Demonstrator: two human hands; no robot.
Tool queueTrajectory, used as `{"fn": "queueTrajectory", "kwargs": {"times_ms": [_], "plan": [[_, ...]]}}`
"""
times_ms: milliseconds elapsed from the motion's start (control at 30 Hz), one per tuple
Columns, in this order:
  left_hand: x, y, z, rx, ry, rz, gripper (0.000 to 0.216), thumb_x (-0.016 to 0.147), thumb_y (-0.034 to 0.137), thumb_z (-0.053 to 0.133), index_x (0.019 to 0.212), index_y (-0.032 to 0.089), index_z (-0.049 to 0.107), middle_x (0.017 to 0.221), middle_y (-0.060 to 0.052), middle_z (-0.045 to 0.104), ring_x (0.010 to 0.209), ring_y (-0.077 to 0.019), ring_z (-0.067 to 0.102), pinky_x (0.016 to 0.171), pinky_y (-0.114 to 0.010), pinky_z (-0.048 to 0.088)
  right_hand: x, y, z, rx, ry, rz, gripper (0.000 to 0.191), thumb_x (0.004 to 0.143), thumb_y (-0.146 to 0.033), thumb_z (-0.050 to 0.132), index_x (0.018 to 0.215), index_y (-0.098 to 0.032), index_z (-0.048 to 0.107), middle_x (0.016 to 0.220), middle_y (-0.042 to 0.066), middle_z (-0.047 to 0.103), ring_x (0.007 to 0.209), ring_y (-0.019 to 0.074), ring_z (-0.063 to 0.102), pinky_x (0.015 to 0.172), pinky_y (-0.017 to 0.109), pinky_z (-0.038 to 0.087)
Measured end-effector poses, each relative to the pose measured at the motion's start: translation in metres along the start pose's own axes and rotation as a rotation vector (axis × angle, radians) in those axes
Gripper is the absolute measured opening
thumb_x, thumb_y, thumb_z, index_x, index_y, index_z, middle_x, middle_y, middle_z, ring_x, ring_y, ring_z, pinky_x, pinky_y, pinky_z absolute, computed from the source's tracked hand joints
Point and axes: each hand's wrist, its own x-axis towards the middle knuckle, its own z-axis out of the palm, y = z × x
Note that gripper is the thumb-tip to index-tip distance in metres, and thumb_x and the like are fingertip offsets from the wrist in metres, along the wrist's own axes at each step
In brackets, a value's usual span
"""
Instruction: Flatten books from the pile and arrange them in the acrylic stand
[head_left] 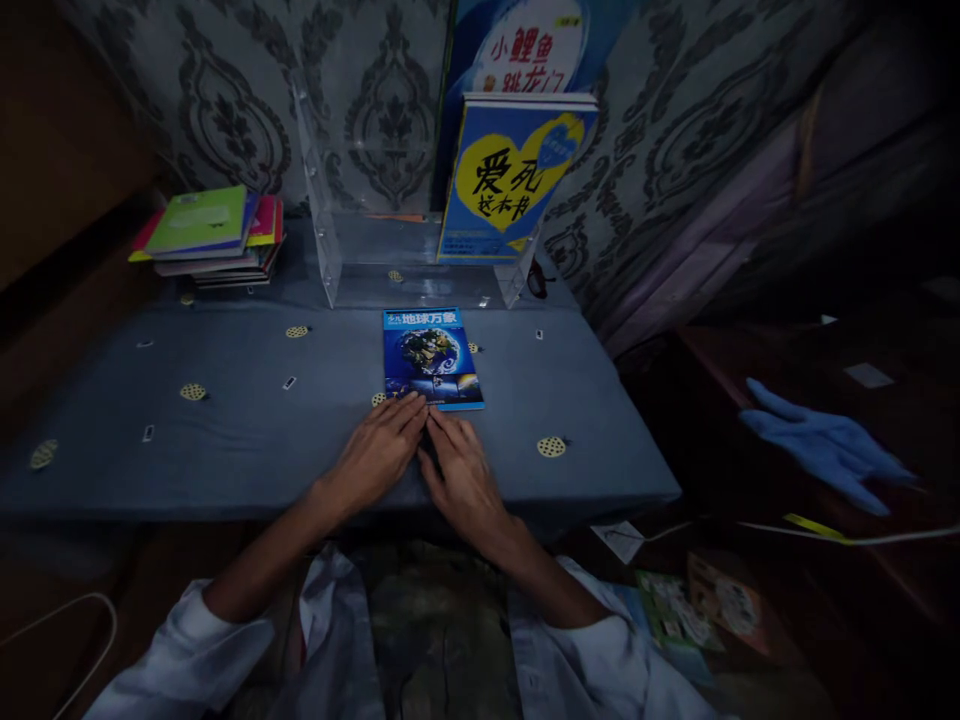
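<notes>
A thin blue book (431, 352) with a picture of the Earth on its cover lies flat on the cloth-covered table in front of me. My left hand (382, 440) rests with its fingers stretched out and its tips over the book's lower edge. Beside it, my right hand (459, 465) lies with extended fingers at the same edge, its fingertips close to those of my left hand. Neither hand grips the book.
Behind the book stands a clear acrylic rack (405, 285) holding a blue-and-yellow book (499, 180), with a larger blue book (517, 45) behind it. Several books form a stack (202, 230) at the back left. A blue glove (825, 440) lies on a dark surface at right.
</notes>
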Motion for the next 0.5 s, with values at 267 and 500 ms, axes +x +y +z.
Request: {"fn": "queueTrajectory", "kwargs": {"times_ms": [267,500], "plan": [[-0.022,-0.008,-0.004,-0.013,0.032,-0.071,0.041,0.098,0.013,0.044,0.137,0.009,0.056,0.145,-0.018,0.057,0.137,-0.0245,0.053,0.114,-0.040,0.045,0.008,-0.014,0.008,0.015,-0.048,-0.044,0.047,0.097,-0.019,0.046,0.142,-0.012,0.054,0.138,0.018,0.060,0.124,0.0314,0.054,0.106,0.054,0.050],[-0.036,-0.008,-0.008,-0.053,0.049,-0.139,0.045,0.100,0.015,0.042,0.144,0.014,0.049,0.147,-0.015,0.056,0.136,-0.0239,0.054,0.113,-0.042,0.047,0.016,-0.017,0.006,-0.030,-0.134,-0.126,0.044,0.097,-0.018,0.047,0.139,-0.010,0.057,0.138,0.018,0.059,0.126,0.0312,0.052,0.107,0.053,0.049]]}}
